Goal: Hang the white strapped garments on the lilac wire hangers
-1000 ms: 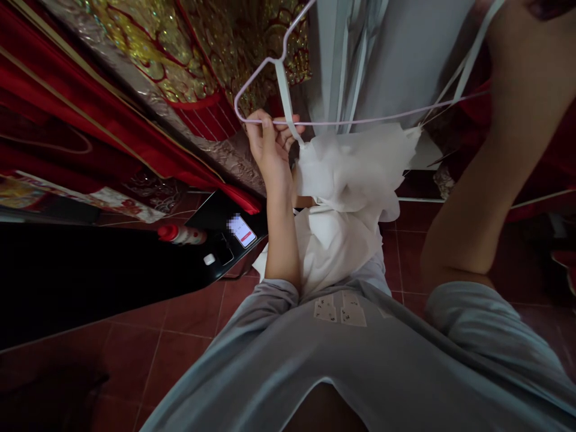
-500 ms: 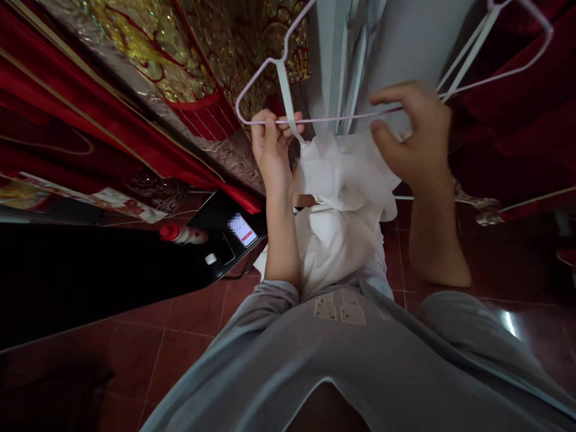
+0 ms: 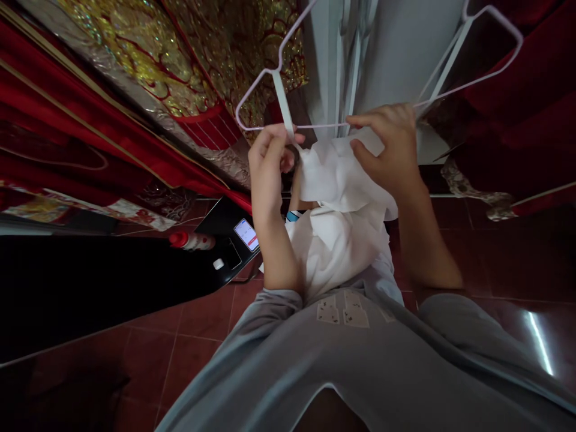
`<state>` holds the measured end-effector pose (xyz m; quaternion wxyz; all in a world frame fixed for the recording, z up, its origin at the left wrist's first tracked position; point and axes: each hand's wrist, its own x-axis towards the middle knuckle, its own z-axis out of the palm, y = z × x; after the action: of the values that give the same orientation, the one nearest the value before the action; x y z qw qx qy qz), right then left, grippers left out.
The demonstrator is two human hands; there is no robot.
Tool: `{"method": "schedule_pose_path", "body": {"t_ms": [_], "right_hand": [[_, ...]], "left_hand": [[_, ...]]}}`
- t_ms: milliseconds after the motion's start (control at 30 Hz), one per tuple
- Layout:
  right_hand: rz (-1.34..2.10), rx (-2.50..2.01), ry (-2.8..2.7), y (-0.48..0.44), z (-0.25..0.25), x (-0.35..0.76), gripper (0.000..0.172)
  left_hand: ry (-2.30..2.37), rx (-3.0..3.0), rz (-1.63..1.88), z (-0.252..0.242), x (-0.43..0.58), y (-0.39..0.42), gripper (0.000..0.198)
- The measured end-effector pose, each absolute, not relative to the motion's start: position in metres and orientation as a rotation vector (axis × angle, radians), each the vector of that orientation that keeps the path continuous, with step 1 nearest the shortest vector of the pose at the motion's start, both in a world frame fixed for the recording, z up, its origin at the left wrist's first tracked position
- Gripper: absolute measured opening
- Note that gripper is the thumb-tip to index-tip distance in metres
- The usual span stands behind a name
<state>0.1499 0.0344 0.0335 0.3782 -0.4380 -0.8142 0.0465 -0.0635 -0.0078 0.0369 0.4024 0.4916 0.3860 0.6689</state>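
Observation:
A white garment [image 3: 339, 177] with pale straps hangs from a thin pink hanger [image 3: 256, 84]. One white strap [image 3: 281, 99] loops over the hanger's left notch and comes down to my left hand [image 3: 269, 159], whose bent fingers close on it just below the bottom bar. My right hand [image 3: 391, 141] is beside the garment's right upper part, thumb and forefinger apart, the forefinger tip close to the bar. Another white strap [image 3: 450, 57] runs from the hanger's right notch down behind that hand, where its lower end is hidden.
Red and gold sequined garments [image 3: 202, 54] hang at the left, with dark red cloth [image 3: 535, 102] at the right. Grey door panels [image 3: 396, 54] stand ahead. On a black table [image 3: 112, 288] are a red-capped bottle [image 3: 192, 241], a lit phone [image 3: 246, 234] and a small white case [image 3: 218, 264].
My right hand has moved left and slightly down, toward the garment. My left hand has slipped lower around the strap, below the bar. The view has shifted a little.

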Motion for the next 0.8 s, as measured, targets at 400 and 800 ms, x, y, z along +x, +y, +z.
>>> {"method": "schedule_pose_path", "body": {"t_ms": [400,800], "right_hand": [[0.068,-1.086,-2.192,0.034,0.031,0.151,0.045],[0.108,-1.091,-2.157,0.031,0.029,0.148,0.043]], "left_hand": [[0.568,0.739,1.733,0.103,-0.096,0.01,0.066],[0.8,0.746,1.819,0.028,-0.059,0.005,0.037]]}}
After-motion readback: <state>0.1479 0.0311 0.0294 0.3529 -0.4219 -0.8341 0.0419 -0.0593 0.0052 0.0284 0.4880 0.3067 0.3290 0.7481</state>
